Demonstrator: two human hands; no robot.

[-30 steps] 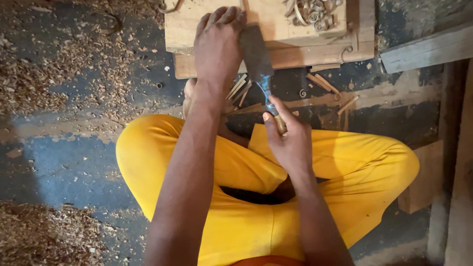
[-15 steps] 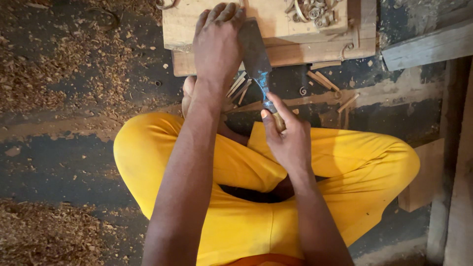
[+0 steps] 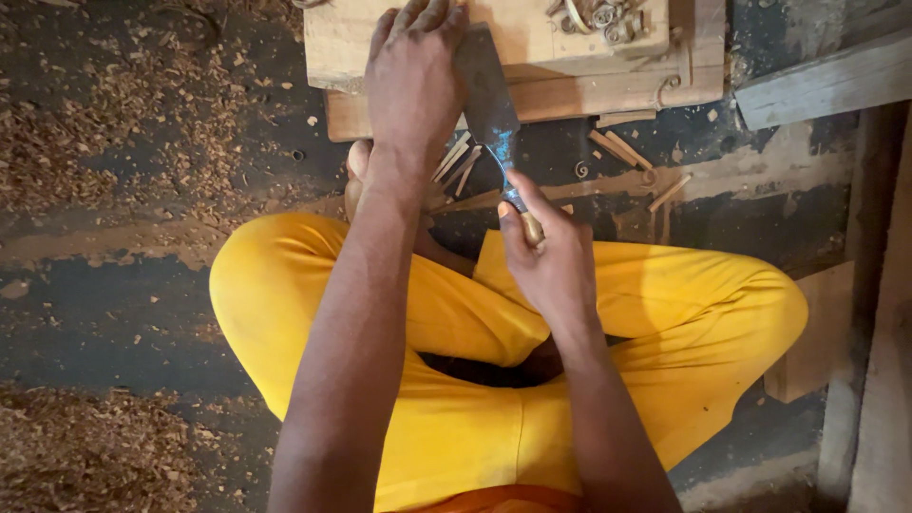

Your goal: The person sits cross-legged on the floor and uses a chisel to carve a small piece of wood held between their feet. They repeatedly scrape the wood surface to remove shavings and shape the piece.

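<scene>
Here the right hand [image 3: 546,261] is closed around the broad steel chisel [image 3: 489,104], blade pointing to eleven o'clock, beside the left hand [image 3: 413,81] flat on the pale wooden block [image 3: 532,57].

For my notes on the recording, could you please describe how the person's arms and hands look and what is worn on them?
Both arms are bare up to the edge of the picture: no sleeves, gloves, watch or rings show. The left hand and the right hand look dusty, with short nails. Below them the person wears bright yellow trousers, with a strip of orange cloth at the bottom edge.
</scene>
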